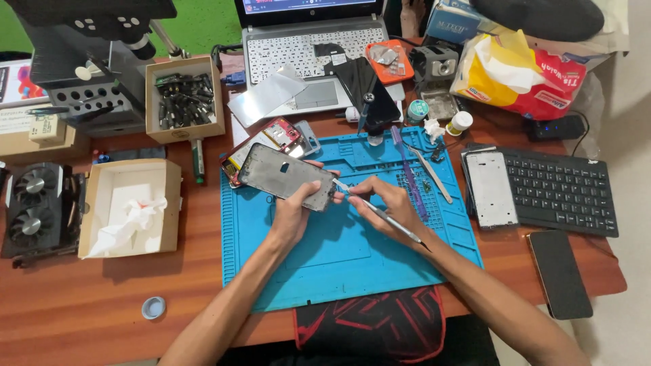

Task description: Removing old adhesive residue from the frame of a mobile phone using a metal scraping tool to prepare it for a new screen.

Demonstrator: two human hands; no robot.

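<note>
My left hand (293,213) holds a grey phone frame (285,175) tilted above the blue work mat (339,264). My right hand (388,203) grips a thin metal tool (380,213) like a pen, and its flat tip touches the frame's right edge. An opened red phone body (271,139) lies on the mat's upper left corner, partly under the frame. Tweezers (430,173) and a purple tool (405,169) rest on the mat's right side.
A laptop (312,54) stands at the back, a black keyboard (563,190) and a white phone frame (489,188) at right, a dark phone (559,272) at the near right. Left are a box of black bits (184,100), a tissue-filled box (129,207) and a graphics card (34,207).
</note>
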